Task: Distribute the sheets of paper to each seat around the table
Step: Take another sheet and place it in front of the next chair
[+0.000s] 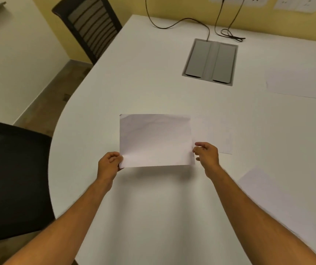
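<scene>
Both hands pinch sheet (156, 140); left hand (109, 163), right hand (206, 154).

Dim warm light, soft, perhaps motion-blurred

White table (153, 83) with a rounded left edge fills most of the view and serves as landmark. Set into its top toward the far end is a grey cable hatch (210, 62) with two flaps. Black cables (182, 22) run from the hatch area across the tabletop up to white wall sockets (237, 0) on the yellow wall (172, 6) behind the table's far end. A black slat-backed chair (88, 27) stands at the table's far-left corner; another black chair (13, 178), seen only as a dark mesh surface, sits at the near-left edge. Left of the table, a paler wall (15, 54) meets brownish floor (57, 92). Lighting is even and soft.
</scene>
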A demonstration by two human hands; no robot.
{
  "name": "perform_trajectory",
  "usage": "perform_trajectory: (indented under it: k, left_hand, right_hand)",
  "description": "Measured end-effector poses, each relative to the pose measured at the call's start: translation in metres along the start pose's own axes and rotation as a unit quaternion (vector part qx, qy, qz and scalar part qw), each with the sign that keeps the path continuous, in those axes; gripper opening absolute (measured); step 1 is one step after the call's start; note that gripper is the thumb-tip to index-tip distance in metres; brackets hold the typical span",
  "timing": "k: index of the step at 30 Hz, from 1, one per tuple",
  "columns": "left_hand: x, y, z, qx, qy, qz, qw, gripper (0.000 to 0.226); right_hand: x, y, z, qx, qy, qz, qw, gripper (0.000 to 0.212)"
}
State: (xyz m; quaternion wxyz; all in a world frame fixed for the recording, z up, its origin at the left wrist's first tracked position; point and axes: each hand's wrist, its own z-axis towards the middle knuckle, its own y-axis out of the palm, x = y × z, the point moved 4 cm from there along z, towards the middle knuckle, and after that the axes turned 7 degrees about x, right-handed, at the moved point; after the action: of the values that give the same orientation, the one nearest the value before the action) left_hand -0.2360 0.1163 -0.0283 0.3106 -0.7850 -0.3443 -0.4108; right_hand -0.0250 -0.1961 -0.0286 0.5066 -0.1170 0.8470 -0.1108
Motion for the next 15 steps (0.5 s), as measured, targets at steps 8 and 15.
perform_trajectory:
  k: [8,15]
  left_hand:
    - [-0.009,-0.077,0.044,0.007,-0.028,-0.027,0.999,0.01]
    - [-0.027,-0.131,0.085,0.041,-0.065,-0.038,0.996,0.01]
  right_hand:
    - [-0.001,0.102,-0.031,-0.026,-0.004,-0.013,1.0,0.035]
    - [0.005,0.178,-0.035,-0.028,0.026,-0.076,0.996,0.039]
